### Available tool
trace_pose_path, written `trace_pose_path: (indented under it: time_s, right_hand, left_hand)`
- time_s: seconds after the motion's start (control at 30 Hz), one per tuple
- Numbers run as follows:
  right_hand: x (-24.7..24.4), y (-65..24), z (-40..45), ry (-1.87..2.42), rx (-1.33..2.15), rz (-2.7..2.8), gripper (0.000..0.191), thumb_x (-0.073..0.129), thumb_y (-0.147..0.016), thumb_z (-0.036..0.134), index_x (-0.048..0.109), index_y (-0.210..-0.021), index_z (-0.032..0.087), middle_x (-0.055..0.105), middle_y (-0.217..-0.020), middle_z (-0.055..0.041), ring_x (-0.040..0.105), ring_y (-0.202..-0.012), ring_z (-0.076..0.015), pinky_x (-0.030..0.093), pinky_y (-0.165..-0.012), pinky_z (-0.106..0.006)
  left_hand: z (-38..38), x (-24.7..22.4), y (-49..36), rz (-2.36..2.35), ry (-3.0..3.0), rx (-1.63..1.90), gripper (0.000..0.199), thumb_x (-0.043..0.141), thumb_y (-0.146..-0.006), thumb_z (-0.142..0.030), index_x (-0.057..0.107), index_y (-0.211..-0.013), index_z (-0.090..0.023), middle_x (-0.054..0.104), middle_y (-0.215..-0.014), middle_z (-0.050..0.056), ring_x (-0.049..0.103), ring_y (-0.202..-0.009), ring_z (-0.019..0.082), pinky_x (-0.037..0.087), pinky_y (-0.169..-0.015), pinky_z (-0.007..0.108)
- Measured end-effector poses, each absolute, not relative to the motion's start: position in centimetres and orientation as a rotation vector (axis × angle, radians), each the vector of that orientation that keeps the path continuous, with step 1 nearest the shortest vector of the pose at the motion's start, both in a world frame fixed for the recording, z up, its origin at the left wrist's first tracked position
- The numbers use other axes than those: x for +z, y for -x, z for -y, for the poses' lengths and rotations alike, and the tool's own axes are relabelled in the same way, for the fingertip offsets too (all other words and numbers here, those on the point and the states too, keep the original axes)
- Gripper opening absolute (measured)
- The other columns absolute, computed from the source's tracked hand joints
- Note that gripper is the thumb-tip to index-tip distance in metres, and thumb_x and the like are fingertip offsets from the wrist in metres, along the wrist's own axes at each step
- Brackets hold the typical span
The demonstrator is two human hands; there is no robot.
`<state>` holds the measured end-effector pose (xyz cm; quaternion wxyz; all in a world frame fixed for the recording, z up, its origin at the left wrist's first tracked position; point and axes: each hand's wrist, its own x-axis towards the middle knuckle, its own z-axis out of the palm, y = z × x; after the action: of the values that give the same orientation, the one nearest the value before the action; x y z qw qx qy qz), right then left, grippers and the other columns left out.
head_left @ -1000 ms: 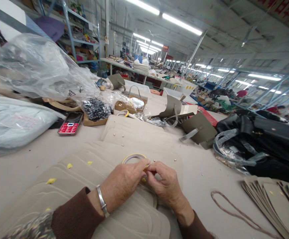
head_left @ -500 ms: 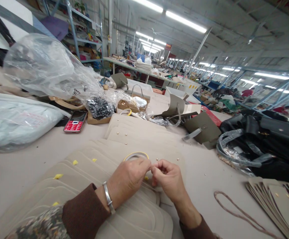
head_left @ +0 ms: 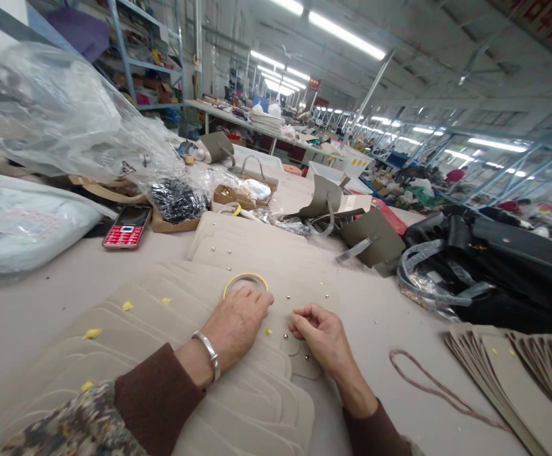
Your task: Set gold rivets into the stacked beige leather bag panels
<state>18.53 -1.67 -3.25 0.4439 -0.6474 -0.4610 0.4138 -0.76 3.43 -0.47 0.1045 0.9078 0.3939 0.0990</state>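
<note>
My left hand [head_left: 240, 323], with a silver bracelet at the wrist, is closed over the near side of a roll of yellow-edged tape [head_left: 246, 276]. Its fingers point toward my right hand [head_left: 320, 335], a short gap away. The thumb and forefinger of that right hand are pinched; whatever lies between them is too small to make out. Beneath both hands spread overlapping beige panels [head_left: 256, 399], some bearing small metal studs. Several yellow tape bits [head_left: 92, 334] stick to the panels on the left, and another yellow bit [head_left: 268, 331] lies between my hands.
A red-keyed phone [head_left: 127, 228] lies at the left beside plastic-wrapped bundles [head_left: 23, 221]. Behind the panels are an open cardboard box [head_left: 175, 223] and olive bag parts [head_left: 371, 240]. Black bags [head_left: 504, 259], a cord loop [head_left: 447, 392] and fanned beige pieces [head_left: 518, 380] occupy the right.
My hands, together before, have moved apart. The left hand has shifted left with the tape roll, and a yellow bit now shows on the panel between them. The view has turned slightly right.
</note>
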Motion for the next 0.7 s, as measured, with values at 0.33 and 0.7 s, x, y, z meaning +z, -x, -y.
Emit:
trace_pose_path:
  time_s: [0.33,0.7]
  right_hand:
    - [-2.0,-19.1,2.1,1.678,1.372,1.110,0.033,0.072,-0.067,0.044,0.060,-0.071,0.014,0.063,-0.052,0.0006,0.055,-0.040,-0.0091,0.044,-0.042,-0.018]
    - [-1.2,-17.7,2.7,1.840,0.995,1.646,0.016,0.055,-0.077,0.020,0.064,-0.065,0.015,0.061,-0.052,0.0011,0.049,-0.045,-0.0087,0.034,-0.042,-0.017]
  left_hand:
    - [-3.0,-0.1,0.6,-1.052,-2.682,0.163,0.015,0.042,-0.091,-0.012,0.052,-0.100,-0.017,0.064,-0.091,0.009,0.059,-0.088,0.025,0.046,-0.072,0.035]
    - [-3.2,-0.4,1.0,-0.940,-2.739,0.028,0.016,0.040,-0.091,-0.015,0.051,-0.101,-0.019,0.070,-0.078,0.007,0.068,-0.073,0.027,0.048,-0.060,0.033]
